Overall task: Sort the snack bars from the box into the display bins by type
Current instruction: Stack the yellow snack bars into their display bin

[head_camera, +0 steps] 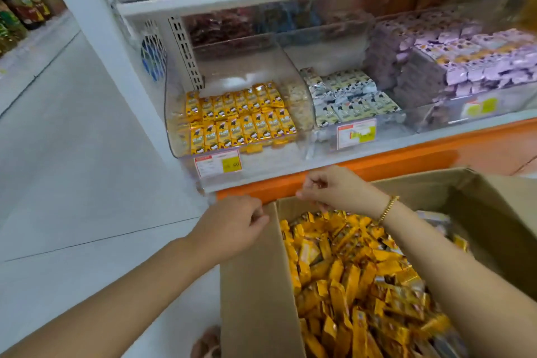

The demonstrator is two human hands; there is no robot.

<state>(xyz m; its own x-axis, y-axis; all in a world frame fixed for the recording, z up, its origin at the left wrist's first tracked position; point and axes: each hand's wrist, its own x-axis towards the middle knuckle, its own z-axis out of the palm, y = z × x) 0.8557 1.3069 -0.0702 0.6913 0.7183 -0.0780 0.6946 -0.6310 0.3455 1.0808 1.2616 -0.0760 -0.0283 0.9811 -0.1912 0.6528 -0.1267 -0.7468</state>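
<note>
Both hands hover at the far left corner of the box [255, 285], over loose yellow snack bars [348, 270].
The bars fill the open cardboard box in a jumbled heap. They are foil-wrapped, so likely light, slick and crinkly, with a firm core; best to pinch one across its middle or scoop several flat. The left hand [232, 227] is curled at the flap corner, grasp on the flap unclear. The right hand [331, 187], with a bracelet [388, 208] on the wrist, is curled above the far rim, contents not discernible. Beyond is an orange shelf base [377, 166], then clear display bins: the yellow bin [174, 125] with matching bars in neat rows, the cow-print bin [319, 136] and the purple bin [436, 116]. Pale tiled floor [72, 154] lies to the left, with more stock far off.
</note>
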